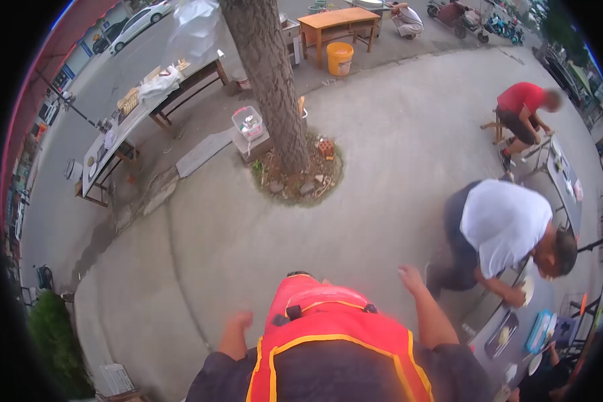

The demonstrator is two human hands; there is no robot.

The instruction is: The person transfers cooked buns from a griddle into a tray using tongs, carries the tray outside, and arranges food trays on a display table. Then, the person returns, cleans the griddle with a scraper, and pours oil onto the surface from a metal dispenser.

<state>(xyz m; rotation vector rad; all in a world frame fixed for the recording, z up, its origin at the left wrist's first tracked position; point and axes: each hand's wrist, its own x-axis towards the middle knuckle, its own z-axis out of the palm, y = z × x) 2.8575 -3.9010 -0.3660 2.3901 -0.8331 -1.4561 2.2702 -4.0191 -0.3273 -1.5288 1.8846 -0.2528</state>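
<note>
My left hand (241, 320) hangs beside my body over the concrete, smeared by motion. My right hand (409, 276) is held out on the other side, also blurred, and the position of its fingers is unclear. Nothing can be made out in either hand, and neither touches anything I can see. Between them is the red apron (325, 305) with yellow trim, worn over my dark shirt. To the right of my right hand, a person in a white shirt (506, 221) bends over a grey table (492, 358), one hand at a pale round item (527, 292).
A tree trunk (268, 80) rises ahead from a soil patch, beside a clear plastic box (248, 122). A long table (117, 137) stands left. An orange bucket (340, 59) and a wooden desk (338, 20) are farther off. A person in red (521, 100) bends at the right.
</note>
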